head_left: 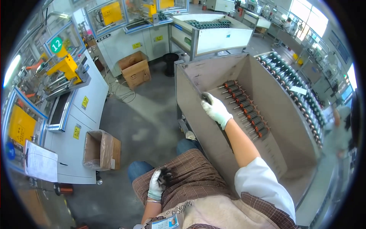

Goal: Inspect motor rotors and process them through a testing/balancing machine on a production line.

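Note:
My right hand (216, 110), in a white glove with dark fingertips, is closed over the left rim of a large grey bin (196, 70). Inside that bin lies a row of motor armatures (248, 108), with dark cores, orange-brown windings and thin shafts; the hand is apart from them. Low over my brown checked apron (190, 164), my left hand (157, 185) wears a similar glove with blackened fingers. Those fingers are loosely bent and apart, and no object shows in them.
Right of the bin stands a rack of more armatures (291, 91). A white-sided cart (223, 40) is beyond it. On the left are machine cabinets (80, 107), an open carton (101, 150) and a clipboard (41, 162). Another carton (135, 70) and a loose cable (124, 93) lie ahead.

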A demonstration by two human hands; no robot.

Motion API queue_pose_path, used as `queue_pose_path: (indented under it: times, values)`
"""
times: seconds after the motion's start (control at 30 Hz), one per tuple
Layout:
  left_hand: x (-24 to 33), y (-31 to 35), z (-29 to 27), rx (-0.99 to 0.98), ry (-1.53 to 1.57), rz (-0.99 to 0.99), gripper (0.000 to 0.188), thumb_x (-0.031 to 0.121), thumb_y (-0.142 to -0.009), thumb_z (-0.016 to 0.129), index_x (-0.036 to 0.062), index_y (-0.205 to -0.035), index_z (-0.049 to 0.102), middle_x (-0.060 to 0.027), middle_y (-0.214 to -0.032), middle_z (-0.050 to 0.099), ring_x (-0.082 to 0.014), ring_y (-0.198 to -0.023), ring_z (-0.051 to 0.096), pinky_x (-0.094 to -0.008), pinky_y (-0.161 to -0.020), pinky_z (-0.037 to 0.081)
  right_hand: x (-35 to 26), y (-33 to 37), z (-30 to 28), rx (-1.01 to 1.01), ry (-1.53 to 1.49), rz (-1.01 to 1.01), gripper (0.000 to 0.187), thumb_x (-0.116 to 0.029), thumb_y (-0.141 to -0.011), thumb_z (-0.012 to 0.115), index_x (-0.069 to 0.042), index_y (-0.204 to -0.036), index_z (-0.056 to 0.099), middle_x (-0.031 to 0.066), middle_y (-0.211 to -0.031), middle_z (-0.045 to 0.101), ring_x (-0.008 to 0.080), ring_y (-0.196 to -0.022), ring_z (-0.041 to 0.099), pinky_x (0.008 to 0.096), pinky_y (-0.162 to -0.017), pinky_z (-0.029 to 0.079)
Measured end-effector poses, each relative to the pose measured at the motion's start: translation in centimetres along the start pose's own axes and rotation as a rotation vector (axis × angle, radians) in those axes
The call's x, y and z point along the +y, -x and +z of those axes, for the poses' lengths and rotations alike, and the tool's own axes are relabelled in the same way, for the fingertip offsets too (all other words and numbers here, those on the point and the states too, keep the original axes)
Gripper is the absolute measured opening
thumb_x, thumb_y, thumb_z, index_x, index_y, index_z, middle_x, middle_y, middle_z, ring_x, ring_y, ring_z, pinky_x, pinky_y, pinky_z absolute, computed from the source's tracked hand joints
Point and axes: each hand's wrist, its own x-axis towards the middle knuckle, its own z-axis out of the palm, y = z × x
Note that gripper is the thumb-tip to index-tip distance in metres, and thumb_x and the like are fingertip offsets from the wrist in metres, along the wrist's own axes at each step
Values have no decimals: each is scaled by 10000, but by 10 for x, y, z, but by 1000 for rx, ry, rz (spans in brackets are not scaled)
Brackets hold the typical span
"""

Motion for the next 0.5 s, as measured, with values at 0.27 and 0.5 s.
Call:
queue_pose_path:
  times: [0.27,0.5]
  values:
    - [-2,-1,-2,1,-46,19,337,302,-950,565,51,-1170,611,-132,-1124,662,-255,-937,653,-416,-851,535,12,1,2,-13,-119,-9,493,-304,-906,563,-31,-1313,506,198,-1208,622,319,-1148,583,351,-978,434]
    - [-2,-2,-2,9,-60,15,342,303,-954,555,47,-1175,605,-136,-1126,661,-256,-941,652,-417,-856,534,11,2,1,-19,-179,5,480,-273,-901,591,-20,-1302,519,178,-1180,636,273,-1113,600,326,-966,440]
